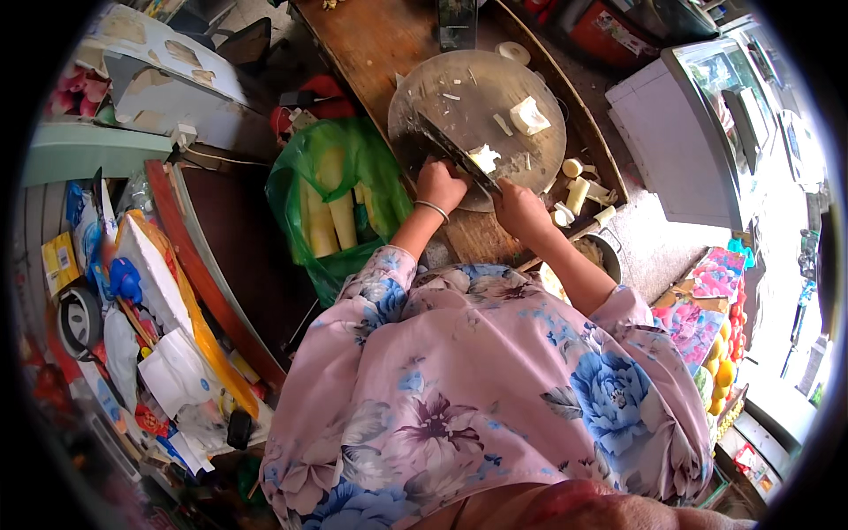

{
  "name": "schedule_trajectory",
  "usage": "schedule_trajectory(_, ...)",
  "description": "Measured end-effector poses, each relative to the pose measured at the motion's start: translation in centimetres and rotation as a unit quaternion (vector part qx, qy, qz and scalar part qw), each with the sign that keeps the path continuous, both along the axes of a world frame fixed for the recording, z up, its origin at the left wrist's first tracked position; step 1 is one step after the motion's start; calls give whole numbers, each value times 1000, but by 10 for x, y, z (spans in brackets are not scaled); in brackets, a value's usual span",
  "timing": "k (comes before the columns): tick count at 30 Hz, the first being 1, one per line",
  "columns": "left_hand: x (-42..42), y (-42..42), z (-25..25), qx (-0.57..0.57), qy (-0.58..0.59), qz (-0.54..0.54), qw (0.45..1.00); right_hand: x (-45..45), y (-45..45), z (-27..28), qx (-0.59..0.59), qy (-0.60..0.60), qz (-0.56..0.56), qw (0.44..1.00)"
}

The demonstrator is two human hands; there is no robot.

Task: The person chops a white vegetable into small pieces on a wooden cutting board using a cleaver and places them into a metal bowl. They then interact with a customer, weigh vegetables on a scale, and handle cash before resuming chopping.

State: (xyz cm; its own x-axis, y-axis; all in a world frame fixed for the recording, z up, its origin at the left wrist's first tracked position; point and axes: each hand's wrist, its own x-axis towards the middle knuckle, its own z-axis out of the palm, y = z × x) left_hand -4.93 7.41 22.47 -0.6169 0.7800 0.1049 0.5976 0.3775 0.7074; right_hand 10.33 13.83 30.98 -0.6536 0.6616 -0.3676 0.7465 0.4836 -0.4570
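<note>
A round chopping board rests on the wooden table in front of me. My right hand grips the handle end of a wide-bladed kitchen knife, whose dark blade slants over the board's near left part. My left hand is curled at the board's near edge, close against the blade; its fingertips are hidden, so what it holds cannot be told. Just beyond the blade sits a white vegetable chunk. A larger pale chunk lies farther right, with small slivers scattered around it.
Left of the table, a green plastic bag holds long pale-yellow stalks. Cut stalk ends lie along the table's right rim. A metal pot stands below at right. Fruit is stacked farther right.
</note>
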Motion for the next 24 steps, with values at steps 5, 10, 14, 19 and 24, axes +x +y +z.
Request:
schedule_trajectory(5,0,0,13,-28,-66,-24,997,0,-5,4,-16,17,-8,1000)
schedule_trajectory(10,-2,-2,-2,5,-41,-5,999,0,-4,-8,-14,-3,5,1000)
schedule_trajectory(14,-1,-2,-3,-1,-32,-1,999,-1,-4,-9,-8,-3,7,1000)
schedule_trajectory(19,3,-2,-3,5,-15,24,1000,1,-7,-12,-10,1,7,1000)
schedule_trajectory(24,8,-4,-2,-3,9,55,998,2,-11,-17,8,0,4,1000)
